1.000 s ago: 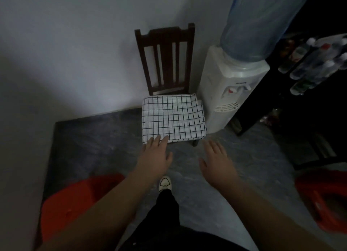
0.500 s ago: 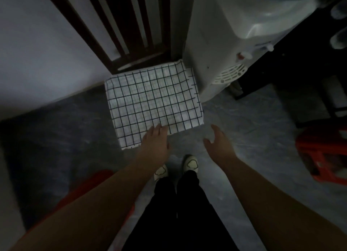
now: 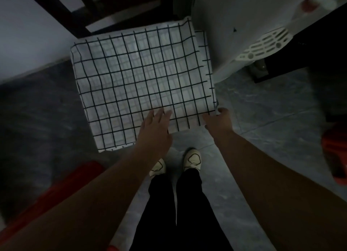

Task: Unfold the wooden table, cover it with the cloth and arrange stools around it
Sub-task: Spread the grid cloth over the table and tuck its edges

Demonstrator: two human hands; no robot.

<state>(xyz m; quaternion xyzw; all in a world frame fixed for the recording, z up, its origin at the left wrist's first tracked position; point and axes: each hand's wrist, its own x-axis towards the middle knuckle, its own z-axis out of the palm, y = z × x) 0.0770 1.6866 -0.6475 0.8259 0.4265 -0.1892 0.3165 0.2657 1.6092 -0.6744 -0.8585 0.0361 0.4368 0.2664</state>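
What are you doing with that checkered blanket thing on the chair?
A person is bending over a folded checked cloth lying on the seat of a dark wooden chair beside a white water dispenser. The left hand lies flat on the cloth's near edge, and the right hand is at its near right corner, seemingly about to lift it. Red stools stand on the floor at either side.

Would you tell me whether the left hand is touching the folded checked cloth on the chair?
Touching. The head view shows the left hand lying flat on the near edge of the checked cloth, fingers spread over the grid with no gap visible.
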